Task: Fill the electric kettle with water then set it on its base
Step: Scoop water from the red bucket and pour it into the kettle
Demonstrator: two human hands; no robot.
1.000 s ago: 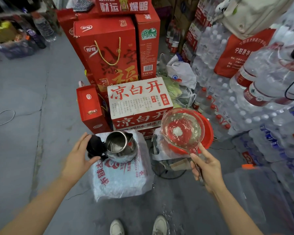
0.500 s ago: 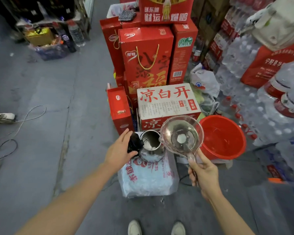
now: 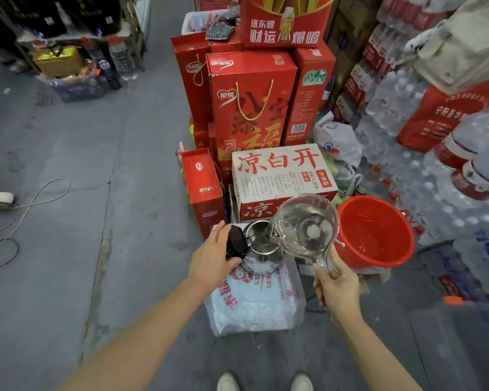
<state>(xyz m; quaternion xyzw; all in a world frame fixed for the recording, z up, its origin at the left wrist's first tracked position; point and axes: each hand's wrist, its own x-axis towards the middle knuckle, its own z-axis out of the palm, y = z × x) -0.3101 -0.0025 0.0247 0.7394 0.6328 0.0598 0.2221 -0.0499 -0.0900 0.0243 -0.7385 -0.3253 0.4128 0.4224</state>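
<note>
A steel electric kettle [image 3: 261, 251] stands upright on a white plastic-wrapped pack [image 3: 254, 300] on the floor, its black lid [image 3: 235, 242] swung open. My left hand [image 3: 212, 259] holds the lid side of the kettle. My right hand [image 3: 336, 289] grips the handle of a clear plastic water scoop [image 3: 305, 225], tilted with its spout over the kettle's mouth. Water shows inside the scoop and the kettle. The kettle's base is not in view.
A red bucket [image 3: 374, 261] holding water sits right of the scoop. Red gift boxes [image 3: 251, 105] and a white carton [image 3: 283, 176] stack behind the kettle. Shrink-wrapped water bottles [image 3: 435, 193] fill the right. Cables [image 3: 26, 204] lie on the grey floor at left.
My right hand has carried the scoop from above the red bucket leftward to the kettle's mouth and tilted it. The left hand stays on the open lid.
</note>
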